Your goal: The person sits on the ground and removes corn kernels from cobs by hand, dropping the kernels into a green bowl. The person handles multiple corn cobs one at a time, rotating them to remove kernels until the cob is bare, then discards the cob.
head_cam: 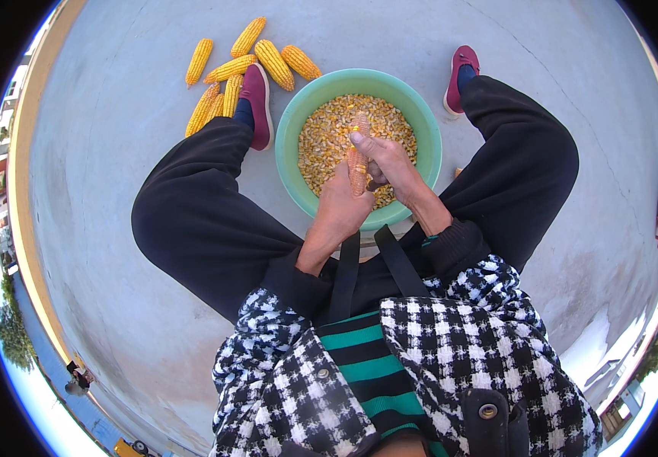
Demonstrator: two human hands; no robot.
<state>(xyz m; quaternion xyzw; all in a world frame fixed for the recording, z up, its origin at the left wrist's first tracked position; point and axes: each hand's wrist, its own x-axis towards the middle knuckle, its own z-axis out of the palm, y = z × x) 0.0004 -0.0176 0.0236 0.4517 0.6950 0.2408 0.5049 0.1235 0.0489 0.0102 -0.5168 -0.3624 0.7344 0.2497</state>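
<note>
A corn cob (358, 165), stripped of most of its kernels, is held upright over a green plastic basin (286, 143). A few yellow kernels still cling to it. My left hand (340, 197) grips its lower end. Higher up, my right hand (389, 163) holds the cob, with the thumb pressed against its side near some remaining kernels. Loose corn kernels (323, 137) lie in a broad layer inside the basin, partly hidden behind my hands.
Several unshelled ears of corn (273, 64) lie on the concrete floor (135, 85) beyond the left shoe (257, 105). The right shoe (461, 77) rests to the right of the basin. Far off at the lower left is a person (79, 380).
</note>
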